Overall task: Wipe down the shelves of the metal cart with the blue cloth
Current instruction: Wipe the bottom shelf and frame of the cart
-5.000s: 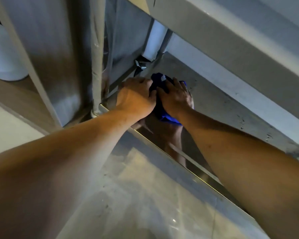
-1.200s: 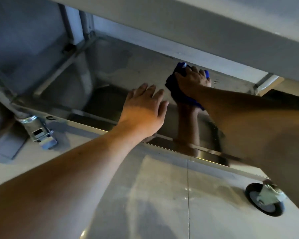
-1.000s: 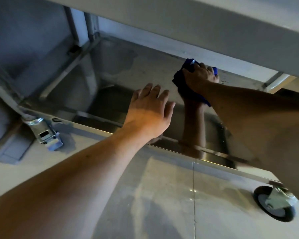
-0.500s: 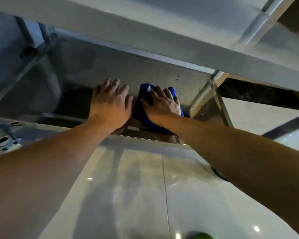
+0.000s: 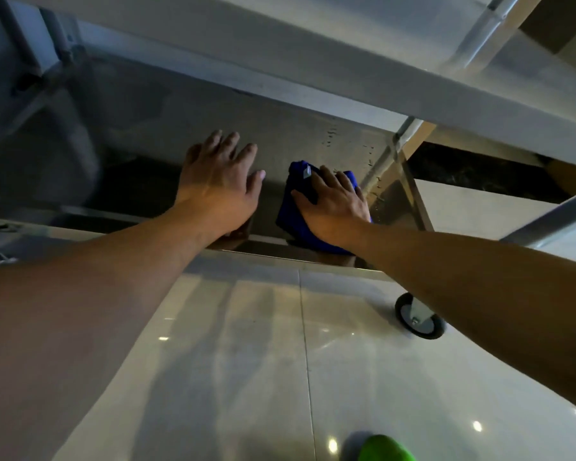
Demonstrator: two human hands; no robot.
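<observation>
A glossy pale tiled floor [image 5: 253, 361] filled the lower part of the view, throwing back small ceiling-light glints and crossed by thin grout lines, and above it stood the metal cart [image 5: 313, 91], seen from low down with its brushed steel shelves stacked 1 over another. The blue cloth [image 5: 291, 207] was a deep, saturated blue, bunched into a soft folded wad with a small pale tag at its top edge, and it lay on the lower shelf [image 5: 313, 151] toward that shelf's right end, near a round upright post [image 5: 383, 161]. The right hand [image 5: 335, 207] lay flat on top of the cloth, fingers spread and pressing it down against the steel rather than curled around it. The left hand [image 5: 220, 184] rested just beside it, palm down on the bare shelf, fingers loosely splayed and holding nothing. The shelf surface was mirror-like near its front lip, reflecting both hands, and carried small dark specks further back. A black caster wheel [image 5: 419, 319] with a grey hub sat on the tiles under the cart's right corner, and a bright green rounded object [image 5: 386, 449] showed at the bottom edge
</observation>
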